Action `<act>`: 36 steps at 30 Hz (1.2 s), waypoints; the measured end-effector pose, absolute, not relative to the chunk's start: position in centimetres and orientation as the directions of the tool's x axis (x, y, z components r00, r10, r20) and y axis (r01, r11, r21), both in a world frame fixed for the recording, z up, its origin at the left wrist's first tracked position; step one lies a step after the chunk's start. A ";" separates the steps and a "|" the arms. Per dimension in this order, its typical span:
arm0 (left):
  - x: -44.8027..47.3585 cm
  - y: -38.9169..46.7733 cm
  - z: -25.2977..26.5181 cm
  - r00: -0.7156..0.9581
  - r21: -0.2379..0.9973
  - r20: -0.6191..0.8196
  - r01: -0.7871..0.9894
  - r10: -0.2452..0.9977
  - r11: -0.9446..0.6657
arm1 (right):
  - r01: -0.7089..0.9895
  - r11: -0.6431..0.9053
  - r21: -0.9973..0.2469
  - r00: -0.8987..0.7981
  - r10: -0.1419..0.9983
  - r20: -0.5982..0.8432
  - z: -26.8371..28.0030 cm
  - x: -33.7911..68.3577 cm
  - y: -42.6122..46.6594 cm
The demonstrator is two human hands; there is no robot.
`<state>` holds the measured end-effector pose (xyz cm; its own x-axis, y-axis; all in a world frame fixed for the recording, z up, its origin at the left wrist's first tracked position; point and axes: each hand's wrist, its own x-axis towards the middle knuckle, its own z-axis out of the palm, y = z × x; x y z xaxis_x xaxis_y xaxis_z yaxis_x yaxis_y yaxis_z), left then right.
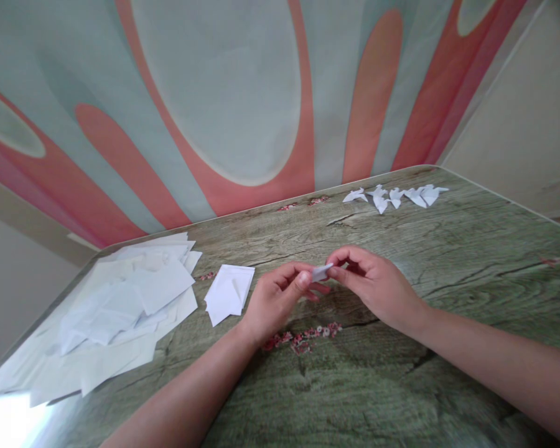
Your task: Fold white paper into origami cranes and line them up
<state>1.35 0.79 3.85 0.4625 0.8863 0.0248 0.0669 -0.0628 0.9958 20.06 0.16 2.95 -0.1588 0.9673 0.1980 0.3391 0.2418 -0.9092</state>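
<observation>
Between my two hands, above the middle of the table, is a small folded piece of white paper (pixel 321 272). My left hand (pixel 280 295) pinches its left end between thumb and fingers. The thumb and index finger of my right hand (pixel 373 283) close on its right tip. Most of the fold is covered by my fingers, so its exact shape is hard to make out. Left of my left hand lies a small stack of white paper pieces (pixel 226 289), flat on the table.
A wide, loose pile of white paper sheets (pixel 163 286) covers the table's left side. Several folded paper figures (pixel 378 198), bird-like in shape, stand in a row near the back right. The wood-patterned table (pixel 448 261) with printed flowers meets a patterned wall covering (pixel 214 93) behind.
</observation>
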 end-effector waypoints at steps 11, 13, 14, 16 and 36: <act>0.7 1.0 3.9 0.459 0.918 0.080 0.312 0.885 -0.245 | 0.305 0.345 -0.888 -0.244 0.929 0.277 2.2 20.4 0.3; 0.8 1.0 4.0 0.482 0.938 0.067 0.268 0.874 -0.220 | 0.306 0.348 -0.886 -0.250 0.927 0.278 2.3 20.4 0.4; 0.8 1.0 4.1 0.490 0.938 0.069 0.266 0.869 -0.225 | 0.307 0.347 -0.886 -0.251 0.928 0.276 2.3 20.4 0.4; 0.9 0.9 4.0 0.481 0.915 0.094 0.303 0.871 -0.267 | 0.317 0.338 -0.886 -0.242 0.932 0.269 2.4 20.4 0.4; 1.4 0.4 2.9 0.302 0.809 0.322 0.405 0.897 -0.426 | 0.336 0.337 -0.879 -0.214 0.937 0.277 2.4 20.0 0.0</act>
<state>1.37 0.39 2.88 0.3024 0.8973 0.3216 0.4052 -0.4264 0.8087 19.96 -0.04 2.42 -0.2138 0.9367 0.2773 0.3364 0.3371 -0.8793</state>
